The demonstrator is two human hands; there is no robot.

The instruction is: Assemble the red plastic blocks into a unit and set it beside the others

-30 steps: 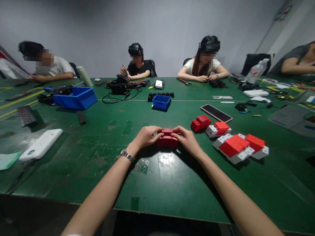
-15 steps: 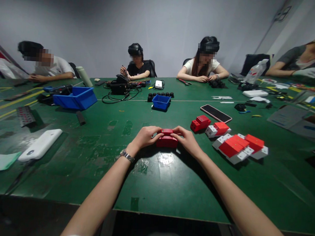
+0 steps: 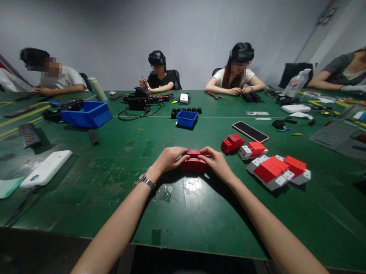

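Observation:
A small red plastic block (image 3: 194,164) rests on the green table (image 3: 196,221) straight ahead of me. My left hand (image 3: 168,159) grips its left end with curled fingers, and a metal watch sits on that wrist. My right hand (image 3: 216,161) grips its right end, fingertips on the block's top. To the right lie another red block (image 3: 232,143), a red and white block (image 3: 252,150) and a cluster of red and white blocks (image 3: 277,171).
A phone (image 3: 250,131) lies beyond the blocks. A small blue bin (image 3: 187,118) and a larger blue bin (image 3: 87,113) stand further back, with cables (image 3: 138,104) between them. A white device (image 3: 46,168) lies at left. Several other people sit around the table.

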